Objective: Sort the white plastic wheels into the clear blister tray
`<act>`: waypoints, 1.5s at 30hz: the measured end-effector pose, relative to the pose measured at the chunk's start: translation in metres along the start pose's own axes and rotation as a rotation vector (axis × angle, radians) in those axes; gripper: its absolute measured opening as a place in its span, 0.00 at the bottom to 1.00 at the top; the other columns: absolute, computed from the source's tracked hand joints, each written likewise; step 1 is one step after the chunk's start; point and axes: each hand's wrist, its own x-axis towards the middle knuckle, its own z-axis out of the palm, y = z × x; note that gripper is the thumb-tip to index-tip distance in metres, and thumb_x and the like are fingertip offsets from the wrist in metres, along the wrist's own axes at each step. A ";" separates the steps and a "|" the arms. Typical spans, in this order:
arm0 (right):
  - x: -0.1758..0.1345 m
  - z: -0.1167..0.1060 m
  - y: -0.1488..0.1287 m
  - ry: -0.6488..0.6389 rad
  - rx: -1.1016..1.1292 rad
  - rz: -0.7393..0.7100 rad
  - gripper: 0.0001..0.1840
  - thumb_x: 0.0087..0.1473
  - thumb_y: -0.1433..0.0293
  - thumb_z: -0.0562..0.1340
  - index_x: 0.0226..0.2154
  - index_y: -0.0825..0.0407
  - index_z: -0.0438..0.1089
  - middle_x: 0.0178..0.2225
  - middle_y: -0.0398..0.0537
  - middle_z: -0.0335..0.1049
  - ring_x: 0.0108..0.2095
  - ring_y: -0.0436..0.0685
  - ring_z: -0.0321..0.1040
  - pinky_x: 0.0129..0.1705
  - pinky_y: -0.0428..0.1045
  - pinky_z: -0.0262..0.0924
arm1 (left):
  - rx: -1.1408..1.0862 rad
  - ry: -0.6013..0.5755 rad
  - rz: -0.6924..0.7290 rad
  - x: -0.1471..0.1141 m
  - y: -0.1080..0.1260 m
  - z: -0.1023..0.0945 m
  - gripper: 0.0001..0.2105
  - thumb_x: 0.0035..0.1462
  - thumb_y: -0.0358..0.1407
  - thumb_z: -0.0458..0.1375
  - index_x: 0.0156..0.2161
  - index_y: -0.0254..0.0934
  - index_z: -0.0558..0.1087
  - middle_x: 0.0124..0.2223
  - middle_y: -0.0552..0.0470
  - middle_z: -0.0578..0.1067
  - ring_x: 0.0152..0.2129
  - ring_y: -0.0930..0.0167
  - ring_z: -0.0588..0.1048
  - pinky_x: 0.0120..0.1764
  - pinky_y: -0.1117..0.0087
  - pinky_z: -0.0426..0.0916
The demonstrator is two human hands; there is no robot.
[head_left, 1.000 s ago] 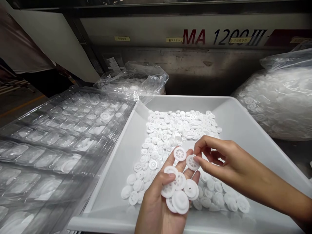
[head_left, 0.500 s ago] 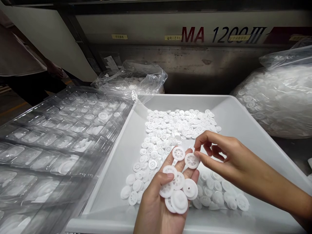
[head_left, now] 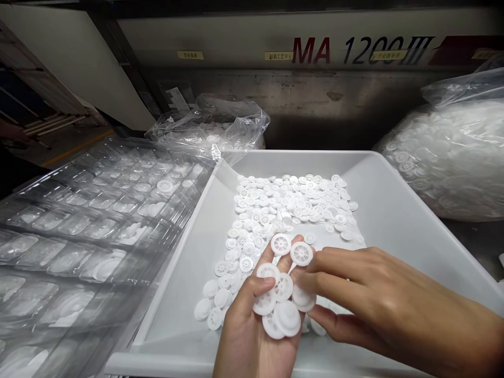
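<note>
My left hand (head_left: pixel 260 320) is palm up over a grey tray (head_left: pixel 177 252), with several white plastic gears (head_left: pixel 283 286) spread on its palm and fingers. Its thumb presses on the gears at the left of the group. Two spoked gears (head_left: pixel 301 253) rest out near the fingertips. From the right, my right hand (head_left: pixel 366 299) reaches in and grips a gear (head_left: pixel 304 298) at the edge of the left palm, fingers above and thumb below. Its fingers partly cover that gear. Loose white gears (head_left: pixel 291 202) lie piled in the tray behind and around my hands.
Clear blister trays (head_left: pixel 74 226) holding white parts lie to the left. An open clear plastic bag (head_left: pixel 220 123) with white parts stands behind the tray. A large full bag of gears (head_left: pixel 460 152) sits at the right. A machine panel (head_left: pixel 236 37) spans the back.
My right hand has moved from the spoked gear at the left fingertips down to the gear at the palm's edge. The left hand shifted slightly left. A person at far left moved mostly out of view.
</note>
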 end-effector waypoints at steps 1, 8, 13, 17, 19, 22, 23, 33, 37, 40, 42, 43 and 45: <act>0.000 0.000 0.000 0.006 0.008 0.028 0.09 0.64 0.72 0.60 0.46 0.51 0.71 0.35 0.41 0.68 0.31 0.52 0.66 0.29 0.50 0.55 | -0.006 0.007 0.005 0.000 0.000 0.000 0.34 0.59 0.26 0.53 0.70 0.40 0.52 0.56 0.40 0.78 0.51 0.62 0.79 0.59 0.57 0.68; 0.004 -0.002 0.000 -0.045 0.374 0.365 0.07 0.67 0.67 0.57 0.35 0.48 0.67 0.32 0.35 0.67 0.31 0.45 0.62 0.33 0.45 0.54 | 0.008 0.215 0.059 -0.008 0.003 0.025 0.37 0.58 0.23 0.50 0.71 0.41 0.48 0.54 0.40 0.80 0.46 0.65 0.81 0.53 0.60 0.74; 0.008 -0.001 0.002 -0.139 0.537 0.557 0.07 0.64 0.67 0.59 0.32 0.47 0.68 0.28 0.34 0.66 0.28 0.45 0.58 0.30 0.43 0.52 | 0.016 0.256 0.100 -0.010 0.002 0.033 0.36 0.56 0.24 0.51 0.70 0.36 0.50 0.54 0.36 0.79 0.48 0.60 0.81 0.54 0.56 0.74; 0.009 0.001 0.004 -0.197 0.589 0.634 0.14 0.65 0.63 0.57 0.28 0.49 0.64 0.25 0.35 0.61 0.26 0.46 0.55 0.27 0.45 0.50 | 0.010 0.266 0.114 -0.009 0.002 0.033 0.36 0.56 0.23 0.51 0.70 0.35 0.51 0.55 0.34 0.78 0.49 0.60 0.80 0.54 0.55 0.74; 0.009 0.002 0.005 -0.205 0.601 0.649 0.15 0.65 0.62 0.57 0.27 0.50 0.62 0.25 0.36 0.59 0.26 0.46 0.53 0.27 0.45 0.49 | 0.001 0.271 0.104 -0.009 0.002 0.032 0.37 0.56 0.23 0.51 0.71 0.35 0.49 0.55 0.35 0.78 0.48 0.61 0.80 0.53 0.57 0.75; 0.010 0.002 0.005 -0.233 0.619 0.644 0.16 0.65 0.62 0.56 0.26 0.50 0.61 0.25 0.36 0.59 0.27 0.46 0.54 0.27 0.45 0.50 | 0.001 0.273 0.102 -0.009 0.003 0.031 0.38 0.56 0.23 0.51 0.71 0.36 0.48 0.54 0.36 0.79 0.46 0.61 0.81 0.50 0.59 0.77; 0.010 0.003 0.006 -0.239 0.621 0.641 0.16 0.65 0.62 0.56 0.26 0.51 0.61 0.25 0.36 0.60 0.27 0.46 0.54 0.27 0.45 0.50 | 0.005 0.267 0.101 -0.009 0.003 0.031 0.38 0.56 0.23 0.51 0.71 0.37 0.48 0.54 0.36 0.79 0.45 0.61 0.82 0.49 0.60 0.78; 0.006 -0.002 0.010 -0.247 0.591 0.647 0.19 0.65 0.61 0.55 0.25 0.51 0.58 0.24 0.37 0.56 0.26 0.47 0.51 0.26 0.46 0.47 | -0.033 0.200 0.091 -0.005 0.002 0.015 0.41 0.54 0.25 0.56 0.71 0.41 0.49 0.58 0.36 0.76 0.49 0.58 0.80 0.52 0.54 0.76; 0.008 -0.012 0.009 -0.081 0.500 0.611 0.14 0.63 0.64 0.58 0.26 0.51 0.61 0.23 0.37 0.57 0.25 0.47 0.51 0.25 0.46 0.47 | -0.041 0.175 0.085 -0.002 0.002 0.012 0.41 0.54 0.25 0.56 0.72 0.41 0.48 0.58 0.36 0.77 0.50 0.58 0.79 0.53 0.55 0.75; 0.008 -0.017 0.010 -0.043 0.470 0.554 0.10 0.62 0.66 0.60 0.28 0.49 0.64 0.24 0.37 0.59 0.25 0.47 0.53 0.26 0.45 0.49 | -0.047 0.160 0.080 -0.002 0.001 0.012 0.40 0.55 0.24 0.55 0.71 0.42 0.49 0.57 0.36 0.77 0.49 0.59 0.80 0.53 0.55 0.75; 0.006 -0.019 0.011 -0.103 0.477 0.508 0.06 0.61 0.66 0.62 0.33 0.47 0.65 0.27 0.36 0.62 0.27 0.46 0.56 0.28 0.44 0.53 | -0.048 0.157 0.084 -0.002 0.001 0.012 0.39 0.56 0.25 0.55 0.71 0.43 0.49 0.57 0.37 0.77 0.50 0.60 0.80 0.55 0.54 0.74; 0.004 -0.019 0.012 -0.133 0.474 0.499 0.05 0.61 0.65 0.62 0.35 0.46 0.65 0.29 0.35 0.63 0.28 0.46 0.57 0.29 0.43 0.54 | -0.047 0.155 0.087 -0.003 0.001 0.012 0.39 0.56 0.25 0.55 0.71 0.43 0.50 0.57 0.37 0.77 0.50 0.60 0.79 0.56 0.53 0.73; 0.001 -0.019 0.012 -0.177 0.460 0.495 0.07 0.61 0.65 0.63 0.37 0.46 0.64 0.31 0.35 0.63 0.30 0.46 0.58 0.30 0.43 0.55 | -0.046 0.144 0.088 -0.004 0.001 0.012 0.38 0.56 0.26 0.55 0.71 0.44 0.51 0.58 0.38 0.77 0.51 0.60 0.79 0.57 0.53 0.72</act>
